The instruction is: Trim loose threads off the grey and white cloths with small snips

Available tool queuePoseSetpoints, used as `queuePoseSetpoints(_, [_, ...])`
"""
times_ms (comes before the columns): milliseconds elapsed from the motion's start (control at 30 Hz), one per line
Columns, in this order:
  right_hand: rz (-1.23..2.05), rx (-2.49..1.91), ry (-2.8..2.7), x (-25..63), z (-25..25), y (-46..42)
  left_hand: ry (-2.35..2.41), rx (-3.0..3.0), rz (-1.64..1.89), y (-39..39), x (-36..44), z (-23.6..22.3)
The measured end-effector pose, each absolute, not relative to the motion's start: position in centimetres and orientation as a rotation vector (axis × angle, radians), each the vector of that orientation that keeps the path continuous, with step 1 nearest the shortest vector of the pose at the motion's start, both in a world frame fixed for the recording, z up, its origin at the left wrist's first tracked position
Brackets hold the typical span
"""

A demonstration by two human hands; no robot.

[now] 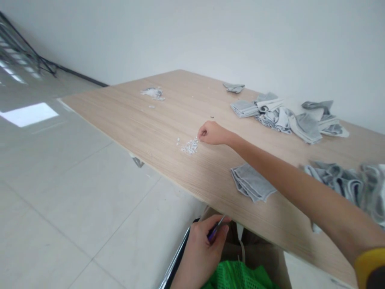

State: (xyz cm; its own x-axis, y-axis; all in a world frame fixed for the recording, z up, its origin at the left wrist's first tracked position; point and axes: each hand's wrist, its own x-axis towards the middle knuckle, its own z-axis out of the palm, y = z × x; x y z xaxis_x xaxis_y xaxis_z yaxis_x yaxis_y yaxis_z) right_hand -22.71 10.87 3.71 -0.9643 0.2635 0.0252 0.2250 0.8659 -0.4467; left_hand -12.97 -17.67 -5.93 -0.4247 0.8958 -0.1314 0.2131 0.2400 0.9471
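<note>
Pale wood stretches before me, the counter point(129, 116), and on its far left sits a small heap of grey and white scraps point(154, 93). Nearer in, a scatter of tiny white bits point(190, 147) lies loose on the top. Down by the counter's near edge, my left hand point(203, 247) has its fingers wrapped round a slim purple tool point(213, 233). And up there's my right hand point(213, 133), right at the edge of the bits, fingers curled closed; whether anything is pinched inside, I can't tell! Rightward now: a folded grey cloth point(251, 182) lying flat, a jumbled cloth pile point(275, 116) beyond it, crumpled cloths point(337, 178) at far right.
</note>
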Motion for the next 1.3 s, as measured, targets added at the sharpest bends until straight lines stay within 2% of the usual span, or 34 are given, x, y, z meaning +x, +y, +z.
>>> queuePoseSetpoints(133, [0.839,-0.267,-3.02,-24.7,2.4,11.7,1.801,0.994,1.213,-18.1,-13.9,-6.2])
queuePoseSetpoints(333, [0.505,-0.216,-2.953,-24.3,2.9,11.2,1.8,1.001,1.218,-17.9,-14.6,-6.1])
queuePoseSetpoints(467, [0.588,-0.15,-2.854,-23.3,3.9,11.1,1.798,1.068,1.187,-17.7,-14.1,-5.8])
queuePoseSetpoints(600, [0.677,-0.208,-2.657,-19.1,6.2,10.6,1.793,1.111,1.147,-17.7,-13.2,-5.7])
queuePoseSetpoints(767, [0.727,-0.521,-2.27,-8.4,8.0,6.6,1.788,1.124,1.167,-17.4,-12.0,-6.1])
queuePoseSetpoints(1000, [0.797,-1.075,-2.079,4.7,1.9,0.6,1.949,1.266,1.242,-15.5,-11.2,-5.3])
queuePoseSetpoints(1167, [0.862,-1.252,-2.148,6.6,-3.2,-1.5,1.977,1.595,1.158,-12.0,-11.8,-4.1])
queuePoseSetpoints(1300, [0.676,-1.32,-2.192,5.9,-5.3,-2.0,1.956,1.861,1.028,-8.9,-12.0,-3.4])
